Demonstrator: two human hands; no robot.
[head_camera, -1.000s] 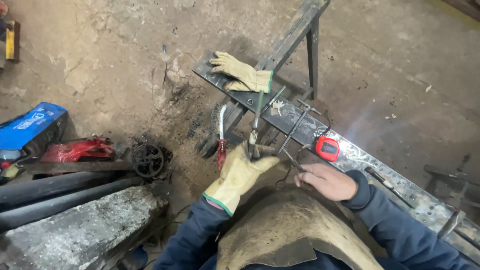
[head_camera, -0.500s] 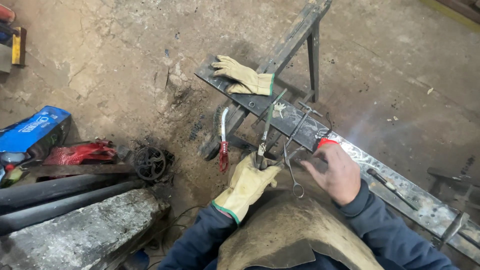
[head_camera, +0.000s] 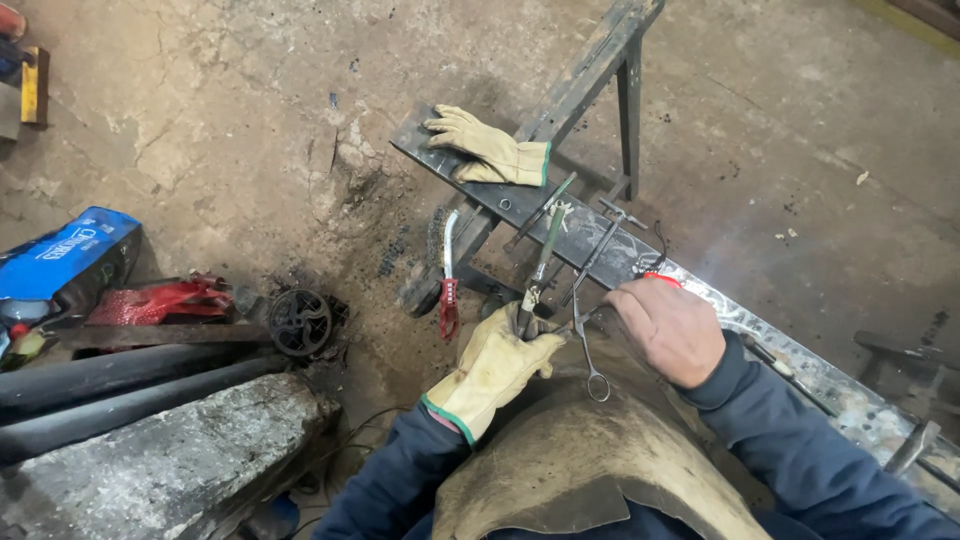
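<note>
My left hand (head_camera: 495, 368) wears a tan leather glove and grips the handle of long green-handled pliers (head_camera: 541, 262), which reach up onto a flat steel bar (head_camera: 640, 262). My bare right hand (head_camera: 665, 328) rests palm down on that bar and covers a red tape measure (head_camera: 660, 279), of which only a red edge shows. A thin wire piece with a loop end (head_camera: 590, 350) hangs between my hands. Thin metal rods (head_camera: 590, 255) lie across the bar near the pliers' tip. A brown leather apron (head_camera: 580, 470) covers my lap.
A spare tan glove (head_camera: 490, 152) lies on the bar's far end, over a steel trestle (head_camera: 610, 60). A wire brush with a red handle (head_camera: 448, 280) hangs by the bar. A blue box (head_camera: 65, 262), red cloth (head_camera: 160, 300), small wheel (head_camera: 300, 322) and dark pipes (head_camera: 120, 385) sit left.
My right hand has moved up from the near edge onto the red tape measure and now hides it. My gloved left hand has stayed on the pliers, lower in view.
</note>
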